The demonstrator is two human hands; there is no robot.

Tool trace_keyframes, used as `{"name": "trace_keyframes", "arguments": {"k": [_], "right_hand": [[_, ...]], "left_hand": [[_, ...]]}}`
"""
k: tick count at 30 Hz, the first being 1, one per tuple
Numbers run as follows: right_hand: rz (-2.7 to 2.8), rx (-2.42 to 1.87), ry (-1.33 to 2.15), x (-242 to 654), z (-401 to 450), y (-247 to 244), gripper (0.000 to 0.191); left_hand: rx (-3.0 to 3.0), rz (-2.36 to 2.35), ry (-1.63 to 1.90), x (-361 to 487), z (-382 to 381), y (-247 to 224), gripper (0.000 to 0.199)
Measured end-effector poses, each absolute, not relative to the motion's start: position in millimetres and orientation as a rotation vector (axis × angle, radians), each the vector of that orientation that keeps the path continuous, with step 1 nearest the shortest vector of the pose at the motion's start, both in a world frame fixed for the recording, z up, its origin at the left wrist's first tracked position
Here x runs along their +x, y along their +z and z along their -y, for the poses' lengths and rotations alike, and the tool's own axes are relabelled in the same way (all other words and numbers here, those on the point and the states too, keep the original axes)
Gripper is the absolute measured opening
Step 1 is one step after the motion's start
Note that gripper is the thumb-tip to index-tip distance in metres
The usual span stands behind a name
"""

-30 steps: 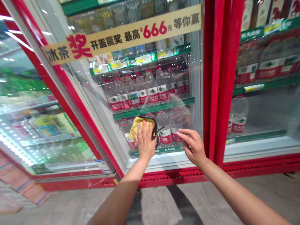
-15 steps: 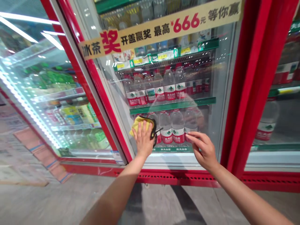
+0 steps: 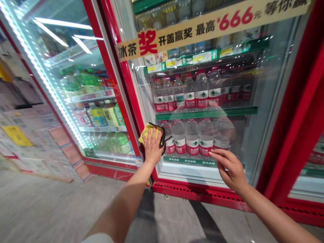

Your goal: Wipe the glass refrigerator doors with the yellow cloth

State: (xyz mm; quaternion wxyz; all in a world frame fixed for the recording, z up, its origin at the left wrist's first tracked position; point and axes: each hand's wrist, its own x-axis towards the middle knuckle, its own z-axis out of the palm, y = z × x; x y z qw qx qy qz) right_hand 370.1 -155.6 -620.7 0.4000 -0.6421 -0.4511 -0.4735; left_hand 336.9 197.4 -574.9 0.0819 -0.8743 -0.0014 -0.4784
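Note:
A glass door in a red frame [image 3: 131,87] fronts a fridge of water bottles [image 3: 192,136]. My left hand [image 3: 152,145] presses a folded yellow cloth [image 3: 144,133] with a dark edge against the door's lower left part, beside the red frame. Its fingers lie flat over the cloth. To the right, my right hand [image 3: 231,168] is raised in front of the glass near the lower bottles, thumb and forefinger stretched out and the other fingers curled. Nothing shows in it.
On the left stands another lit fridge with drinks [image 3: 101,116], and beyond it stacked cartons [image 3: 37,145]. A yellow banner [image 3: 187,32] crosses the door's top. Grey floor [image 3: 50,202] lies below.
The view has swung left, so the fridges appear further right. My left hand and the cloth have slid left across the glass to the door's red frame. My right hand keeps a similar pose.

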Motion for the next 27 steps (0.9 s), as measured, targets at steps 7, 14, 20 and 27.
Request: {"name": "trace_keyframes", "arguments": {"k": [7, 14, 20, 27], "right_hand": [[1.174, -1.616, -1.134, 361.6, 144.7, -625.0, 0.05], [1.177, -1.554, -1.129, 357.2, 123.6, -614.3, 0.046], [1.19, -1.535, -1.088, 355.2, 112.4, -617.9, 0.045], [1.217, -1.509, -1.083, 348.5, 109.8, -611.6, 0.047]], "left_hand": [[-2.731, 0.263, -1.524, 328.4, -203.6, -630.1, 0.062], [-2.58, 0.261, -1.945, 352.4, -215.9, -480.9, 0.068], [-2.606, 0.267, -1.805, 335.8, -205.2, -533.5, 0.066], [-2.657, 0.209, -1.751, 332.7, -216.1, -535.6, 0.068]]}}
